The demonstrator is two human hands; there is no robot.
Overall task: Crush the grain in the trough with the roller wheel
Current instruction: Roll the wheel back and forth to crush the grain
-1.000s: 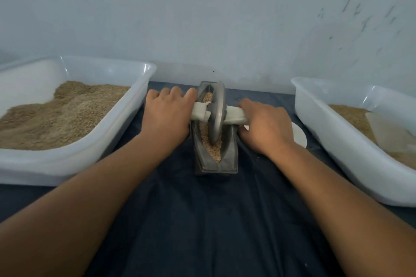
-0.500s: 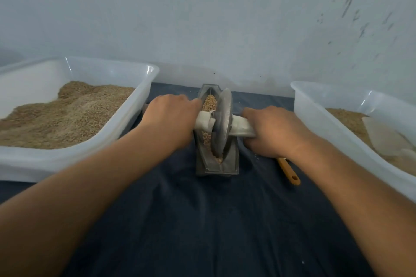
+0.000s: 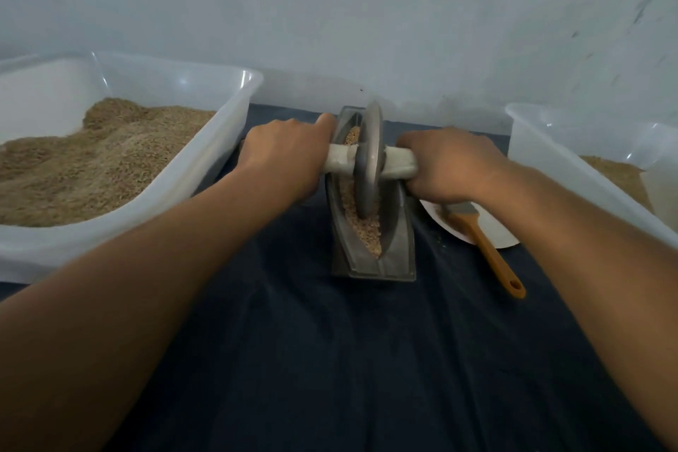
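Roller wheel [image 3: 368,165] farther back along trough [image 3: 398,253].

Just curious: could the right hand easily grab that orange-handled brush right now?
Probably yes, once it lets go: the right hand grips the roller's handle, and the brush lies uncovered just beside it.

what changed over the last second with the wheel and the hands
The roller wheel rolled toward the near end of the trough half a second ago, then back toward the far end. The left hand and right hand went with it, gripping the handle on either side throughout. The trough, both white tubs and the brush stayed put.
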